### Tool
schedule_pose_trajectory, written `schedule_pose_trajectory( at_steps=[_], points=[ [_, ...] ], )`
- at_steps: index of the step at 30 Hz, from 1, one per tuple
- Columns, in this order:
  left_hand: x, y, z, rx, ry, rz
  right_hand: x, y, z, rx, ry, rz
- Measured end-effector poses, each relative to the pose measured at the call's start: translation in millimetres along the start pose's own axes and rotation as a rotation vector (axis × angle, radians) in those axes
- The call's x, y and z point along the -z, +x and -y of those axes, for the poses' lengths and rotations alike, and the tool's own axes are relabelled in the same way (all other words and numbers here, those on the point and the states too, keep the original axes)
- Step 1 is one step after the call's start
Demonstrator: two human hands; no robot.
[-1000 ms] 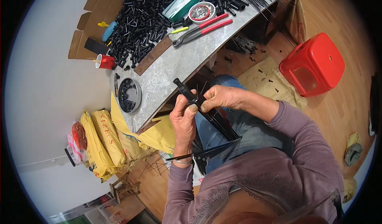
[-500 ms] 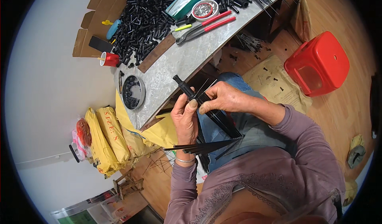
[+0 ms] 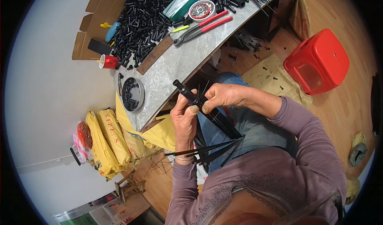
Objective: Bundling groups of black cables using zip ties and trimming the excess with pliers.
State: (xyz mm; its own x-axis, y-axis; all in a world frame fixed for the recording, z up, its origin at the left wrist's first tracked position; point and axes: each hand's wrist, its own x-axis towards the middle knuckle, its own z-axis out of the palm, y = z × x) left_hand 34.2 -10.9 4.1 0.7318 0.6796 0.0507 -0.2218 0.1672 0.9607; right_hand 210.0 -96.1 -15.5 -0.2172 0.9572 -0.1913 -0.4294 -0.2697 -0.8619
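Note:
A black umbrella frame rests across my lap, with a tubular plastic runner [image 3: 184,91] pointing up and away to the left. My left hand [image 3: 184,121] is closed around the runner's lower part, thumb by its collar. Close by, my right hand [image 3: 225,96] pinches at the collar where the thin black ribs [image 3: 224,126] join; its fingertips partly hide what they grip. Fine wire ends [image 3: 206,86] stick up between the two hands. More ribs [image 3: 207,149] fan out to the left across my left wrist.
On the grey table [image 3: 159,85] lie a large heap of black plastic runners [image 3: 143,23], red-handled pliers [image 3: 203,28], a bowl of small metal bits [image 3: 202,10] and a round tin [image 3: 133,94]. A red stool [image 3: 319,61] stands on the right; yellow sacks [image 3: 101,141] lie left.
My right hand has shifted slightly at the collar, and the wire ends now stand more upright. The ribs across my left wrist have spread apart and dropped a little.

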Motion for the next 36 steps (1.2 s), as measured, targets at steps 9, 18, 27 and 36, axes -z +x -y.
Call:
schedule_pose_trajectory(
  at_steps=[9, 18, 27, 36],
  points=[
    [-5.4, -1.8, -2.1, 0.065, -0.226, -0.006, -13.7, -13.5, 18.3, -0.080, -0.081, -0.099],
    [-2.5, -4.6, 0.9, 0.106, -0.303, 0.000, -16.2, -12.8, 11.3, -0.061, -0.024, -0.101],
    [-4.7, -4.6, 4.4, 0.108, -0.381, -0.023, -14.8, -8.8, 4.9, -0.075, 0.048, -0.074],
    [-6.5, -6.7, 2.2, 0.115, -0.308, 0.011, -12.5, -13.3, 5.8, -0.098, 0.001, -0.066]
  ],
)
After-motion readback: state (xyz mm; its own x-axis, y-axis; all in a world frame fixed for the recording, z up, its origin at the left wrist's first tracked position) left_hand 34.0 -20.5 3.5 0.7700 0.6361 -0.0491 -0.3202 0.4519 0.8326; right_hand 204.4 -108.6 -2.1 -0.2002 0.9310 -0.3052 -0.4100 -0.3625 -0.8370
